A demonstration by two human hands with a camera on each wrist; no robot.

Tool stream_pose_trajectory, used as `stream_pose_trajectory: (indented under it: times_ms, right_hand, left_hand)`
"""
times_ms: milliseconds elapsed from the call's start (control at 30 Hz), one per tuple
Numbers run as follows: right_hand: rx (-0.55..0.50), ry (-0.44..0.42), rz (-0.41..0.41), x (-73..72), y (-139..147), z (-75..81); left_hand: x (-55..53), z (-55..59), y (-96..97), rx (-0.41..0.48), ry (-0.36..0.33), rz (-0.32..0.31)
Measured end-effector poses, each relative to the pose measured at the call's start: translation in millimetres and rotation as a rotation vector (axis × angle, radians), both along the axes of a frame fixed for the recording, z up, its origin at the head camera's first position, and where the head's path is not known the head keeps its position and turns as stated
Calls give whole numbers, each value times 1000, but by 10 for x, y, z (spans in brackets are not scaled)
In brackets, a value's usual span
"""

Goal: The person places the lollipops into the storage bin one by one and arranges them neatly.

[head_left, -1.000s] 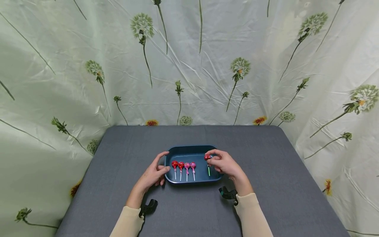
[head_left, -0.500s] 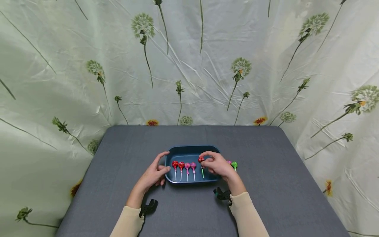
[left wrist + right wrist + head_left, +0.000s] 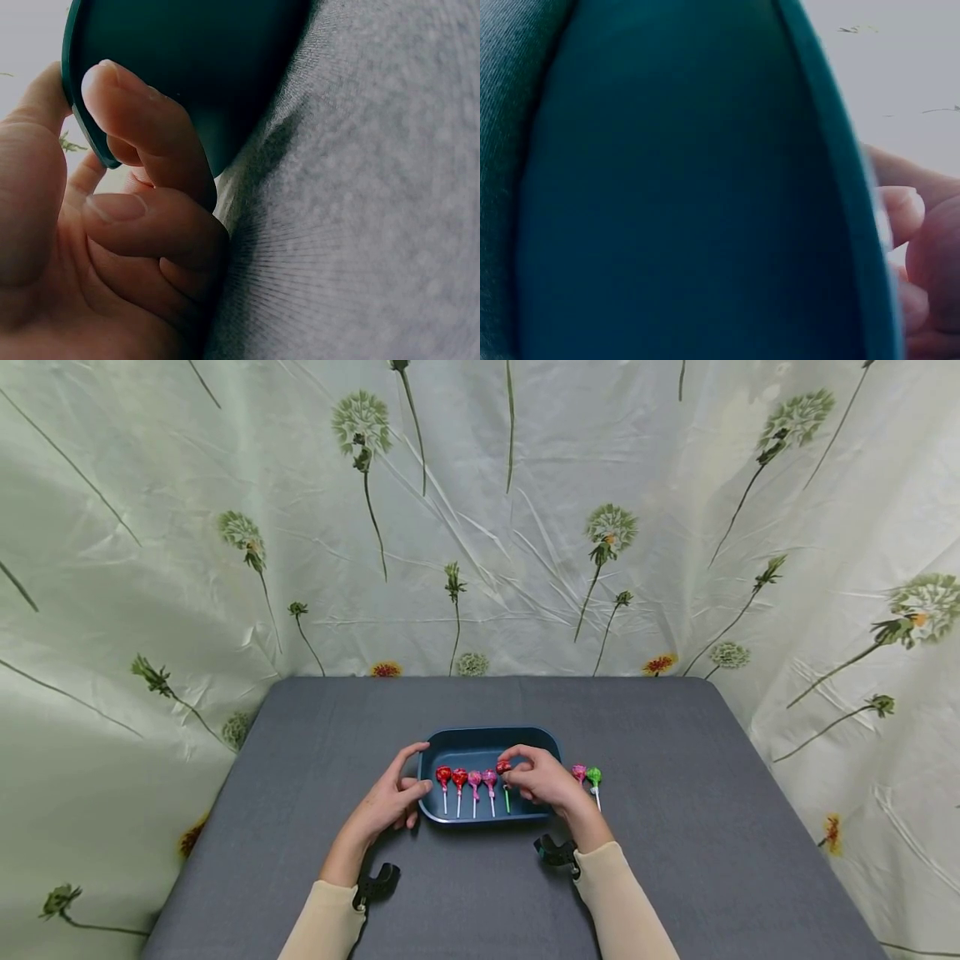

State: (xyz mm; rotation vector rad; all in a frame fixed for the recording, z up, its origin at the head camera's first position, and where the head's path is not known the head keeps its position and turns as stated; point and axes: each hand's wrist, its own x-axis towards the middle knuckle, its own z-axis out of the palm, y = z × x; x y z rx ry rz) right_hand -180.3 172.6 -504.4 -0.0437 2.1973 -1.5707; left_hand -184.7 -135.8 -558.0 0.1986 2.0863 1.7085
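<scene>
A dark blue tray (image 3: 480,748) holds a row of wrapped lollipops: two red ones (image 3: 460,777) at the left, then two pink ones (image 3: 490,778), sticks toward the person. My left hand (image 3: 386,802) grips the tray's left end, thumb at the rim; the left wrist view shows its other fingers bent beside the tray wall (image 3: 187,52). Inside the tray, right of the row, my right hand (image 3: 543,779) pinches a red-headed lollipop (image 3: 503,767) with a green stick. In the right wrist view the tray's side (image 3: 682,187) hides that lollipop and most of the fingers (image 3: 904,214).
Just right of the tray, a pink lollipop (image 3: 579,772) and a green lollipop (image 3: 594,776) lie on the grey table (image 3: 645,718). Behind the table hangs a pale curtain (image 3: 525,568) with a dandelion print.
My right hand has carried the red lollipop leftward inside the tray, up beside the pink ones. The two lollipops right of the tray have come into view. My left hand stays put.
</scene>
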Motion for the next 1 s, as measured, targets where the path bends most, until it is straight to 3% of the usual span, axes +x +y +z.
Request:
stream_pose_trajectory:
  times_ms: [500, 1000]
  right_hand:
    - [149, -23, -47, -29, -109, -49]
    - [178, -57, -39, -50, -175, -99]
  left_hand:
    - [6, 2, 1, 1, -4, -5]
    - [7, 2, -5, 3, -11, -6]
